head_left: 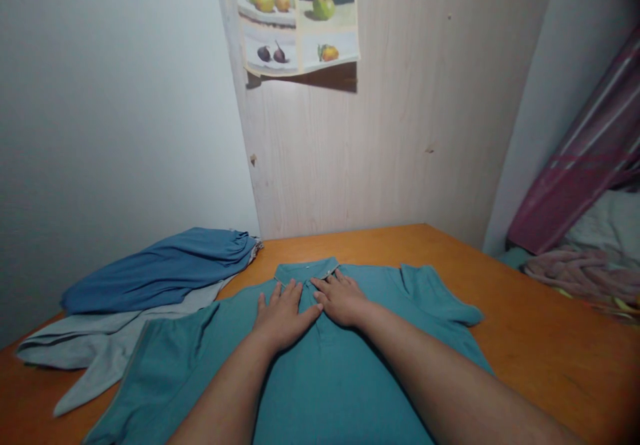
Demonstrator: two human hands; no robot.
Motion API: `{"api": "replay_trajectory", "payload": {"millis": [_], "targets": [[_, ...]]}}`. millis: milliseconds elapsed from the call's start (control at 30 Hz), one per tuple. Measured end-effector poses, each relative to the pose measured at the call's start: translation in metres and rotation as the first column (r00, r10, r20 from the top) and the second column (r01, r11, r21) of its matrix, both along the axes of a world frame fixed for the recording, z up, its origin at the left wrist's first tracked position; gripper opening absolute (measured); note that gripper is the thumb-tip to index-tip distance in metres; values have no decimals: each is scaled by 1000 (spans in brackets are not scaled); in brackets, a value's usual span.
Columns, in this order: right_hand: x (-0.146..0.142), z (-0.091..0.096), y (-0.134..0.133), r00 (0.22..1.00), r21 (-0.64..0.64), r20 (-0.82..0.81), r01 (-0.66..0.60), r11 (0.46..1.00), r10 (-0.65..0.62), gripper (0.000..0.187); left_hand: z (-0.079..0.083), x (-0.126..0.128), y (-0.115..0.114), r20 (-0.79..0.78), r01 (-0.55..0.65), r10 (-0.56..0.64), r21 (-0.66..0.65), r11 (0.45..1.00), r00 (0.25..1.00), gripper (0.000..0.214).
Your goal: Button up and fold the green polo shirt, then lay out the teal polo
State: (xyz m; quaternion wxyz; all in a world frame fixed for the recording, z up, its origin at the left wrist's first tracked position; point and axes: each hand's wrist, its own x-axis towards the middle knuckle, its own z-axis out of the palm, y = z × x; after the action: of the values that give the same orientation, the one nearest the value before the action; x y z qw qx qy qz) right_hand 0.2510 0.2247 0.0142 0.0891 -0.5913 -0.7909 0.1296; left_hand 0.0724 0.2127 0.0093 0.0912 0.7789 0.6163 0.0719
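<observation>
A teal polo shirt [320, 378] lies spread flat on the orange wooden table [540, 325], collar toward the far wall. My left hand [283, 315] rests flat on the shirt's chest just below the collar, fingers stretched out. My right hand [343, 298] lies flat beside it, fingers extended toward the collar, its fingertips touching the left hand. Neither hand holds anything. Both short sleeves are spread out to the sides.
A blue garment [160, 268] lies on top of a grey garment [100, 345] at the table's left. A fruit poster [300, 22] hangs on the wooden panel behind. Bedding and a maroon striped cloth [585, 165] are at the right.
</observation>
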Motion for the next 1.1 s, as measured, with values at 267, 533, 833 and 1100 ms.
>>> {"api": "replay_trajectory", "payload": {"millis": [267,533,833,1100], "targets": [[7,-5,8,994,119,-102,45,992,-33,46,1,0,1,-24,-6,5,-6,1000,1000,86],[21,4,15,893,133,-385,303,944,-232,23,0,-3,2,-16,4,-4,8,1000,1000,72],[5,6,-8,875,-230,-473,-10,973,-102,19,-7,-4,6,19,0,-1,32,999,1000,61],[5,11,-15,977,-70,-204,-80,994,64,45,10,-3,3,155,-24,-12,227,974,988,32]]}}
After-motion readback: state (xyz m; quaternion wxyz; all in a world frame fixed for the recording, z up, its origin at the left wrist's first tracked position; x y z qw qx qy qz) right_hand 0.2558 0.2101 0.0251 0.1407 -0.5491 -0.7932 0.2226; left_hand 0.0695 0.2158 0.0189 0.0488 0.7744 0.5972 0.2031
